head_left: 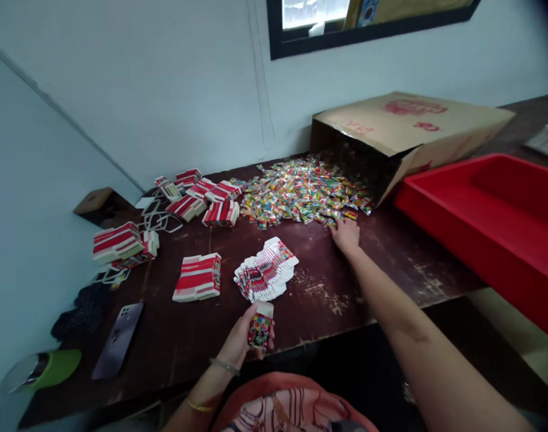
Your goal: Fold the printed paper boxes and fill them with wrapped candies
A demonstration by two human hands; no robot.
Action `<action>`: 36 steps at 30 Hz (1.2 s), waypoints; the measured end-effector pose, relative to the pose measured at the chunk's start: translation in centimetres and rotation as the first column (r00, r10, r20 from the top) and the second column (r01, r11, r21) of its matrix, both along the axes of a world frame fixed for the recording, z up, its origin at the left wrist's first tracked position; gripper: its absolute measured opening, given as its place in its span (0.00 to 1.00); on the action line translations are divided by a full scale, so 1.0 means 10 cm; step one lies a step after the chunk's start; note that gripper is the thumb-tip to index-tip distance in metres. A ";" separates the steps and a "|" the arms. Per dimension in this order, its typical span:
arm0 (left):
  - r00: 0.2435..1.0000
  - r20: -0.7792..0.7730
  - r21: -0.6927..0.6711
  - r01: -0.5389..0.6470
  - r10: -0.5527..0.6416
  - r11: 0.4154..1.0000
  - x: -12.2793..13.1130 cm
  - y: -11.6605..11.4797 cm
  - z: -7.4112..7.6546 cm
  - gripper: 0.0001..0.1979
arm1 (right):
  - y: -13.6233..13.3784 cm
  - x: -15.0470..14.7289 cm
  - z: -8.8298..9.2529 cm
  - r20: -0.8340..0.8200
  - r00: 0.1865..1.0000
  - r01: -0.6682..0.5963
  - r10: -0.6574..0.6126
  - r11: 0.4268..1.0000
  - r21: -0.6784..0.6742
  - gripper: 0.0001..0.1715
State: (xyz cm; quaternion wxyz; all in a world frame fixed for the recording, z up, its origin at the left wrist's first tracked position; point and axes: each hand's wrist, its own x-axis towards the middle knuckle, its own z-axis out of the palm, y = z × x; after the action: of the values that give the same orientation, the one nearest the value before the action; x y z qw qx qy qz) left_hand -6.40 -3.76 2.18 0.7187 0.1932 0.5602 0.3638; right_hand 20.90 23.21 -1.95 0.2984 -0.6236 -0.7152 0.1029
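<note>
My left hand [246, 339] holds a small printed carton [260, 327], its white end flap raised, near the table's front edge. At the near right edge of a heap of small wrapped candies [296, 192], my right hand [346, 235] has its fingers bent down onto the table. What lies under those fingertips is hidden. Between the hands and the heap, a fanned row of flat cartons [265, 273] rests on the table. Left of it stands a stack of red-and-white cartons [197, 277].
A cardboard box [413, 123] lies on its side behind the heap. A red tray [472, 240] occupies the right. More carton bundles [116, 242], loose white bands [159, 217], a phone [118, 341] and a green object [60, 369] are on the left.
</note>
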 end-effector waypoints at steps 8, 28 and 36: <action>0.998 -0.038 0.038 0.044 -0.042 0.998 0.21 0.23 -0.23 0.33 | -1.45 -0.10 -0.17 -0.123 0.971 -0.213 0.205 0.975 -0.061 0.09; 0.965 -0.159 0.130 0.230 -0.209 0.965 0.50 0.06 -0.29 0.36 | -2.18 -0.54 0.30 -0.539 0.762 -0.554 0.359 0.792 -0.257 0.07; 0.970 -0.031 0.118 0.243 -0.242 0.963 0.48 0.21 -0.21 0.33 | -2.33 -0.56 0.09 -0.848 0.071 -0.748 -0.526 0.534 -0.394 0.17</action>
State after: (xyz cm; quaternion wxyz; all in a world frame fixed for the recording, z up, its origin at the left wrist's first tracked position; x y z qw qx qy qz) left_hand -1.60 -1.66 0.11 0.7403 0.3062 0.5152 0.3046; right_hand 15.29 -0.09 -1.06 0.3441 -0.3490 -0.2120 0.8455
